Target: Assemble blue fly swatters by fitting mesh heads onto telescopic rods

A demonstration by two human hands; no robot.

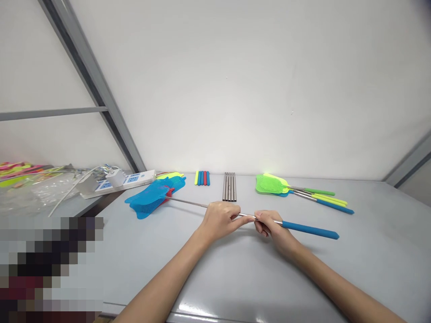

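Note:
Both hands grip one long fly swatter (188,202) with a thin telescopic metal rod, a blue head on the left and a blue handle (310,229) on the right. My left hand (222,218) is closed round the rod, its thumb stretched along the metal toward the other hand. Close beside it, my right hand (271,226) pinches the rod just left of the blue handle. The blue head (148,199) lies over or in front of other swatter heads, blue, red and yellow, on the table's left side; their overlap hides where some end.
Several metal tubes (229,186) lie in a row behind my hands, with several coloured handle grips (202,178) left of them. Swatters with green heads (271,185) lie at right. A white power strip (131,180) and plastic bags (50,190) are at left. A wall (256,89) rises behind.

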